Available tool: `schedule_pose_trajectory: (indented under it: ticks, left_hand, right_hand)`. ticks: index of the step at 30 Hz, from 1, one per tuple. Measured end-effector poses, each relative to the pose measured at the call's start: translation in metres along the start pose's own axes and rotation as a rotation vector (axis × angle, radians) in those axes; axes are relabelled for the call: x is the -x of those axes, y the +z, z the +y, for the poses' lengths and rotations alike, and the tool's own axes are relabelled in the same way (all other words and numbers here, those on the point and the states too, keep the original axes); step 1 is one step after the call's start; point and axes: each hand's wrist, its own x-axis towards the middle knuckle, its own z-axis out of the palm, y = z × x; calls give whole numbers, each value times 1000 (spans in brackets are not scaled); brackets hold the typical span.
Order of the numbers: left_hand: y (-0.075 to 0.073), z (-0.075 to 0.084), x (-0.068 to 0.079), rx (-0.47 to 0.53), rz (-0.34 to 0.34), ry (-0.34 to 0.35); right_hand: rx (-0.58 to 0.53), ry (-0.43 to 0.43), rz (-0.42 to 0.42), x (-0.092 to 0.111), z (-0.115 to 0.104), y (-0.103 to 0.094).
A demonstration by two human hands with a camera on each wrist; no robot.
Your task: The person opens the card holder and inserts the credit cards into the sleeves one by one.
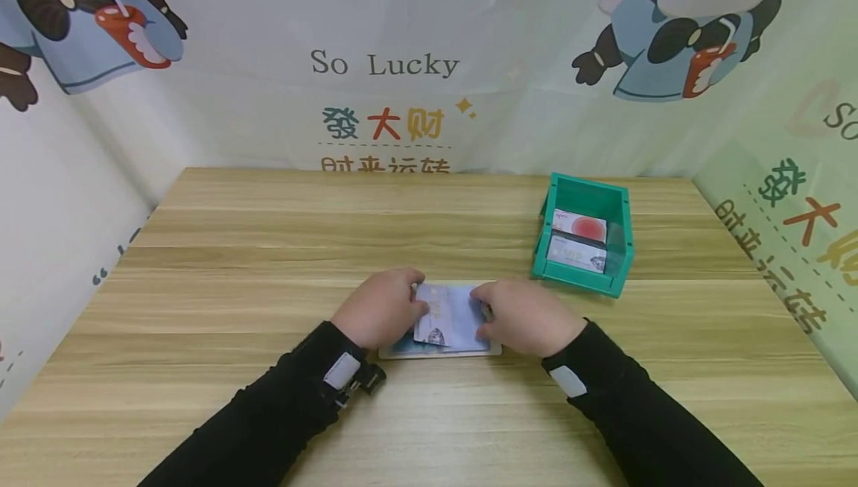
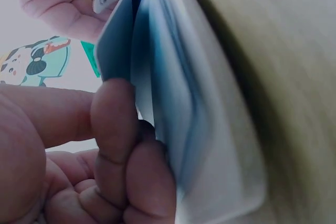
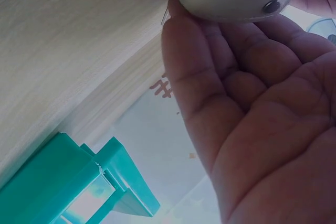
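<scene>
Your left hand (image 1: pixel 380 308) has thumb and fingers bent in a close pinch at the left edge of the VIP card (image 1: pixel 434 314); whether they take in a leaf of the holder too, you cannot tell. For tidy work, pinch just the edge and square the card to the leaf under it, as it sits slightly askew. Your right hand (image 1: pixel 529 316) has thumb and forefinger curled on the right edge of the card holder (image 1: pixel 467 322), nearly closed on it, with the snap strap (image 3: pixel 231 6) against the fingers. Steady that side lightly and let the strap lie outward; a hard pull could well crease the soft leaves.

The card holder lies spread on the worktop (image 1: pixel 302 234), between your hands. Darker blue shows at its lower left; next comes the VIP card, pale with faint gold lettering and a small picture at its bottom; then a plain lilac-blue leaf. A pale cover rim borders the near side, and your left wrist view shows thin bluish leaves standing apart within it. Farther right, apart from the holder, stands a green bin (image 1: pixel 626 237) holding a white card with a red disc (image 1: pixel 580 226) and a pale card (image 1: pixel 576 252).
</scene>
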Motion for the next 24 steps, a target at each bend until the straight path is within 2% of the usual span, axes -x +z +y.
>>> schedule_pose_trajectory:
  ticks: [10,18,24]
  left_hand:
    - [0,3,4,24,-22,38]
    - [3,5,3,43,-49,49]
    - [3,6,3,46,-89,110]
  right_hand:
    - [-25,16,-10,0,-1,0]
    - [9,-12,16,1,1,1]
    - [20,-43,44,1,2,3]
